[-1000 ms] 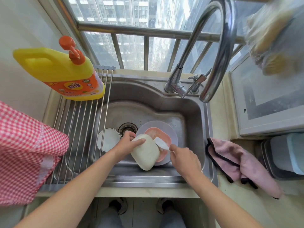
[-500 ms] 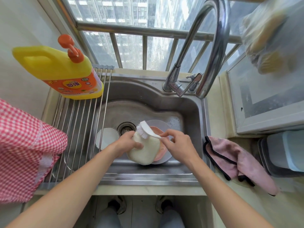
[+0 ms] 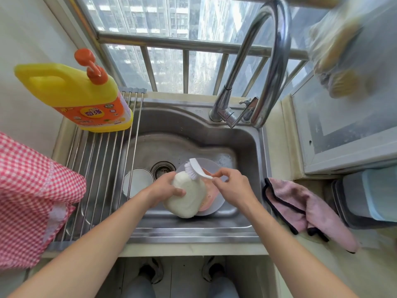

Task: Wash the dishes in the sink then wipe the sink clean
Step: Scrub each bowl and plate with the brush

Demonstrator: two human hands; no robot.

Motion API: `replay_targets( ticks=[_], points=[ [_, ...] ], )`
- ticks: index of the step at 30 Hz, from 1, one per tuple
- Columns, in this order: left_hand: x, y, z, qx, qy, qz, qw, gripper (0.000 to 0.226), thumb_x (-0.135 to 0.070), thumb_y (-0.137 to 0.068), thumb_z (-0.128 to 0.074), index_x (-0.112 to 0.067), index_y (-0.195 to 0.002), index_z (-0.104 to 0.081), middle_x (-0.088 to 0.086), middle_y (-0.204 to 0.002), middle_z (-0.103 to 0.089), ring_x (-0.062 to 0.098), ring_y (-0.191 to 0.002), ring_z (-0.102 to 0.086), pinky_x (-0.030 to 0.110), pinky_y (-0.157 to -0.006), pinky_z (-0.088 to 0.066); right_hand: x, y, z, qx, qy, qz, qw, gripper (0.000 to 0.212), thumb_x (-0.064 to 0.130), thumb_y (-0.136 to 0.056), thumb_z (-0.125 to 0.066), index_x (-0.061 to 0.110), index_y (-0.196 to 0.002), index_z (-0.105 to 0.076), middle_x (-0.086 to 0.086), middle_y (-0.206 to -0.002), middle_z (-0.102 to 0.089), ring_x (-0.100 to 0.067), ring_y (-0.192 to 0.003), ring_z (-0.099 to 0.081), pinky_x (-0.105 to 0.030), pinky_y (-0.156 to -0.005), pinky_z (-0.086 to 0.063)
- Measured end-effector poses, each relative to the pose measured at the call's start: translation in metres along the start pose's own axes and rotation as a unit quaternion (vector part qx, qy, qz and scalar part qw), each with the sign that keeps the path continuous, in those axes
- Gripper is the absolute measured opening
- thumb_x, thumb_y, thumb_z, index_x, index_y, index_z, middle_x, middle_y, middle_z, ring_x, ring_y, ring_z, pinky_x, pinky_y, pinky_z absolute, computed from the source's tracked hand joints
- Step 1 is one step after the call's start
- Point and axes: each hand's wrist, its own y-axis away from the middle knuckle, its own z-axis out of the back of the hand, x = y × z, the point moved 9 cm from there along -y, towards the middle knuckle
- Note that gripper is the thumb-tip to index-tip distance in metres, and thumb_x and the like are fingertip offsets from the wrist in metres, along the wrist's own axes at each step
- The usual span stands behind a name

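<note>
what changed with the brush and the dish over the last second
The right hand swung the white brush from low beside the cream dish up to its top edge, bristles now on it. The left hand kept its grip on the dish, and nothing was let go. The plates below, small bowl, detergent bottle and pink cloth stayed put.

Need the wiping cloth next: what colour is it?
Pink with black trim, head view.

The yellow plastic detergent jug with an orange pump carries an orange label with printed characters on a yellow oval, too blurred to read. Nothing else bears legible text.
</note>
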Motion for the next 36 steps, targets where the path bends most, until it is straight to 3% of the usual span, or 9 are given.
replay_targets(
  ticks=[3,6,12,17,21,24,27,31,36],
  points=[
    [0.001,0.001,-0.001,-0.006,0.005,-0.005,1.0,0.032,0.004,-0.081,-0.076,-0.017,-0.1,-0.061,0.007,-0.101,-0.072,0.022,-0.094,-0.068,0.036,-0.084,-0.056,-0.016,-0.004,0.004,0.001,0.009,-0.04,0.999,0.011,0.037,-0.088,-0.063,0.031,-0.087,-0.073,0.0,-0.094,-0.071,-0.015,-0.077,-0.063,-0.028,-0.067,-0.051],
    [-0.001,0.0,-0.001,-0.014,0.007,-0.006,1.0,0.032,0.002,-0.082,-0.075,-0.013,-0.105,-0.061,0.008,-0.105,-0.071,0.023,-0.096,-0.067,0.034,-0.081,-0.055,-0.001,-0.002,0.004,0.019,-0.022,-0.002,1.0,0.011,0.036,-0.088,-0.064,0.032,-0.088,-0.074,0.003,-0.075,-0.067,-0.012,-0.059,-0.055,-0.024,-0.053,-0.042],
    [-0.01,-0.004,0.013,-0.063,0.026,-0.014,0.998,0.034,-0.001,-0.083,-0.076,-0.004,-0.112,-0.058,0.014,-0.107,-0.07,0.024,-0.094,-0.066,0.036,-0.079,-0.054,-0.012,-0.006,0.016,-0.019,0.004,-0.018,1.0,0.011,0.034,-0.091,-0.061,0.032,-0.086,-0.071,0.005,-0.082,-0.064,-0.01,-0.064,-0.052,-0.026,-0.056,-0.039],
    [-0.003,-0.006,0.007,-0.061,0.043,-0.005,0.997,0.034,0.0,-0.085,-0.074,-0.001,-0.113,-0.057,0.011,-0.105,-0.068,0.022,-0.094,-0.064,0.032,-0.077,-0.053,0.004,0.004,0.005,-0.002,-0.027,0.029,0.999,0.011,0.035,-0.091,-0.062,0.034,-0.089,-0.072,0.01,-0.06,-0.059,-0.004,-0.049,-0.048,-0.019,-0.049,-0.039],
    [0.004,-0.006,0.01,-0.084,0.078,0.004,0.993,0.032,0.0,-0.086,-0.073,-0.007,-0.114,-0.058,0.01,-0.109,-0.069,0.025,-0.098,-0.065,0.034,-0.076,-0.054,-0.03,0.003,0.006,-0.035,0.028,-0.039,0.998,0.01,0.034,-0.091,-0.059,0.031,-0.09,-0.069,0.0,-0.085,-0.068,-0.017,-0.07,-0.061,-0.031,-0.066,-0.051],
    [0.008,-0.009,0.013,-0.093,0.094,0.016,0.991,0.033,-0.002,-0.086,-0.073,-0.008,-0.116,-0.058,0.011,-0.111,-0.07,0.027,-0.102,-0.067,0.039,-0.083,-0.056,-0.023,0.011,-0.006,-0.034,0.008,-0.013,0.999,0.01,0.036,-0.091,-0.059,0.031,-0.092,-0.067,0.004,-0.075,-0.065,-0.017,-0.067,-0.061,-0.031,-0.062,-0.048],
    [0.018,-0.009,0.009,-0.092,0.15,0.049,0.983,0.03,-0.004,-0.09,-0.07,-0.007,-0.117,-0.06,0.014,-0.112,-0.071,0.029,-0.102,-0.068,0.042,-0.085,-0.057,-0.017,0.021,-0.016,-0.034,-0.039,0.003,0.999,0.009,0.034,-0.091,-0.06,0.032,-0.088,-0.068,0.01,-0.062,-0.056,-0.012,-0.059,-0.051,-0.025,-0.053,-0.039],
    [0.037,-0.009,0.006,-0.117,0.285,0.113,0.945,0.034,-0.007,-0.094,-0.066,0.0,-0.126,-0.056,0.018,-0.119,-0.069,0.033,-0.105,-0.068,0.045,-0.087,-0.056,-0.036,0.028,-0.016,-0.062,-0.031,-0.036,0.997,0.011,0.029,-0.093,-0.057,0.029,-0.085,-0.064,0.004,-0.07,-0.061,-0.022,-0.072,-0.059,-0.035,-0.064,-0.048],
    [0.036,-0.005,0.001,-0.124,0.321,0.104,0.933,0.038,-0.011,-0.098,-0.063,-0.001,-0.133,-0.053,0.017,-0.125,-0.067,0.034,-0.113,-0.065,0.044,-0.089,-0.055,-0.015,0.044,-0.028,-0.044,0.0,0.05,0.998,0.011,0.035,-0.094,-0.055,0.036,-0.094,-0.065,0.009,-0.058,-0.049,-0.012,-0.058,-0.05,-0.029,-0.055,-0.044]
  ],
)
